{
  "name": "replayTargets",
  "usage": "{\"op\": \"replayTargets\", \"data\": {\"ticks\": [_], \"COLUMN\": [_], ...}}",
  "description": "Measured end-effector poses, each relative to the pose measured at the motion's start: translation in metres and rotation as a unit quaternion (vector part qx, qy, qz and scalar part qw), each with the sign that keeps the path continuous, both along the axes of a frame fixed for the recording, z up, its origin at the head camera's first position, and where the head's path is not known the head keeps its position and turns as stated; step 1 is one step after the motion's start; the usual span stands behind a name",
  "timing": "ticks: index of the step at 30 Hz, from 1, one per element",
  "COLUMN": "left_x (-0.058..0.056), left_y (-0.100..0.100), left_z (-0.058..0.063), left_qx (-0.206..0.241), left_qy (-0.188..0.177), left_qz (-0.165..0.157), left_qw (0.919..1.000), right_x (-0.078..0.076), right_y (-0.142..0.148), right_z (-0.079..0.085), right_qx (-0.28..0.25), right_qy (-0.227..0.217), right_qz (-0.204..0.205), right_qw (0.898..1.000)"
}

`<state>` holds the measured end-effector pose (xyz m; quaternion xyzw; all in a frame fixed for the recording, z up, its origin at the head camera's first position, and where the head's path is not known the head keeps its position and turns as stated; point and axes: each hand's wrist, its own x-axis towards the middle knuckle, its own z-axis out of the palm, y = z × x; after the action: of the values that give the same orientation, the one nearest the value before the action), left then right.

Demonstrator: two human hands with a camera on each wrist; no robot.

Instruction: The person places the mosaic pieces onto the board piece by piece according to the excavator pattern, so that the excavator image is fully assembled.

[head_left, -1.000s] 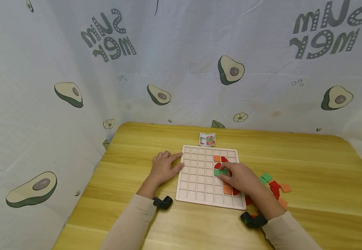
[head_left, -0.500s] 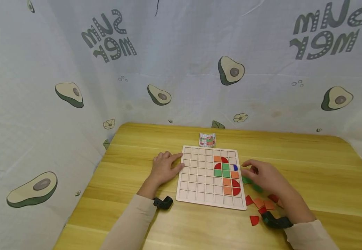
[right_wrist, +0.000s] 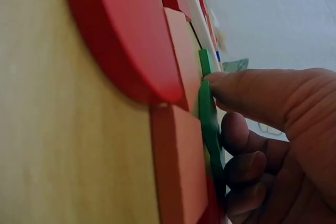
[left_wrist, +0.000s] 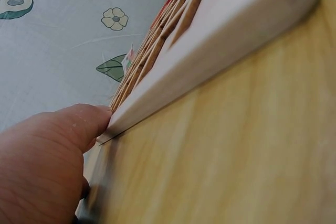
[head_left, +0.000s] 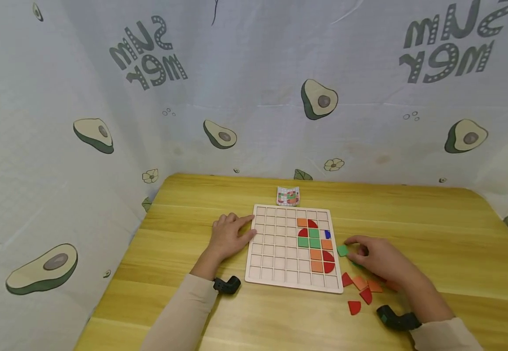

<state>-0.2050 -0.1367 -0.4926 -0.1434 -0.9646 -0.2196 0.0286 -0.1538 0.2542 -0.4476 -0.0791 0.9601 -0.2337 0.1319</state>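
A pale wooden grid board [head_left: 275, 245] lies on the table, with orange, red, green and blue pieces in cells on its right side. My left hand [head_left: 226, 237] rests at the board's left edge, index finger and thumb stretched out to the rim. The left wrist view shows the thumb [left_wrist: 79, 124] against the board's side. Right of the board, my right hand [head_left: 379, 256] pinches a green square tile [head_left: 342, 250] between thumb and index finger. In the right wrist view the thumb [right_wrist: 252, 90] meets this tile, with another green tile [right_wrist: 208, 119] just beside it.
Loose red quarter-circle pieces [head_left: 354, 307] and orange tiles [head_left: 360, 282] lie right of the board, below the right hand. A small printed pattern card [head_left: 287, 196] stands behind the board. A white curtain with avocado prints [head_left: 319, 99] hangs behind the table.
The right hand has left the board's right-side cells, where a green tile now sits, and moved right to the loose green tiles, pinching one. The left hand stays at the left edge.
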Motion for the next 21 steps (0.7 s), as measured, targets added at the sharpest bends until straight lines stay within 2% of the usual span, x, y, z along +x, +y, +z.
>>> {"op": "replayTargets", "data": {"ticks": [11, 21], "left_x": [0.000, 0.000], "left_y": [0.001, 0.000], "left_z": [0.000, 0.000], "left_qx": [0.006, 0.004], "left_qy": [0.001, 0.006], "left_qz": [-0.002, -0.002], "left_qw": [1.0000, 1.0000], "right_x": [0.000, 0.005], "right_y": [0.002, 0.000], "right_z": [-0.003, 0.007], "right_qx": [0.000, -0.001], "right_qy": [0.010, 0.041], "right_qz": [0.005, 0.015], "right_qw": [1.000, 0.999]}}
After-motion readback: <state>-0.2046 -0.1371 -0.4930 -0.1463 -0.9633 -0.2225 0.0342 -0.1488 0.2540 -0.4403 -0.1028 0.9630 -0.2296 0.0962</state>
